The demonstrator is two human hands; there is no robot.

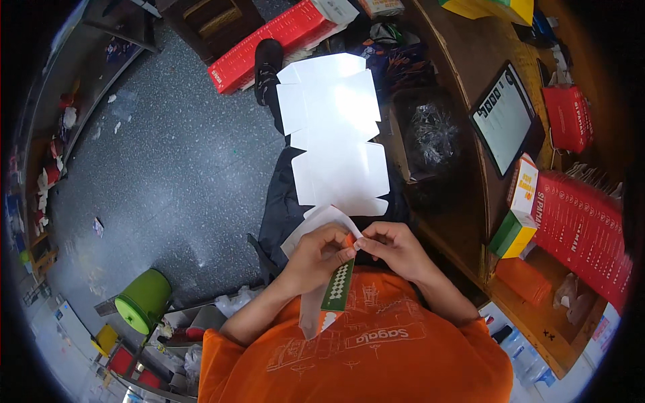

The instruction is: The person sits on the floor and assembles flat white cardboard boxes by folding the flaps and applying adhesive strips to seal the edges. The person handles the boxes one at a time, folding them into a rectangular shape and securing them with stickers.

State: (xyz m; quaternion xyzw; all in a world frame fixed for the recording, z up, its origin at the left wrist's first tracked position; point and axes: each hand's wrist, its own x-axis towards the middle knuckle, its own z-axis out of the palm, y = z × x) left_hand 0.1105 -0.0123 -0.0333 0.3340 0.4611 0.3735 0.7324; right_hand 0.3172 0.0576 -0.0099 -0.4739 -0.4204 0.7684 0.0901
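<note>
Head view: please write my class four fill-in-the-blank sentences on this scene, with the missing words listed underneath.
1. The carton shows a broad upward face coloured ____.
2. The left hand and right hand touch its ____ end, not its far one.
3. The bucket at lower left is ____.
4. The person's shirt is ____.

Missing words: white; near; green; orange.

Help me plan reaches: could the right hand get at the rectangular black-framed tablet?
Probably, once free: the right hand holds the white cardboard sheet, but nothing visible blocks the tablet.
</note>
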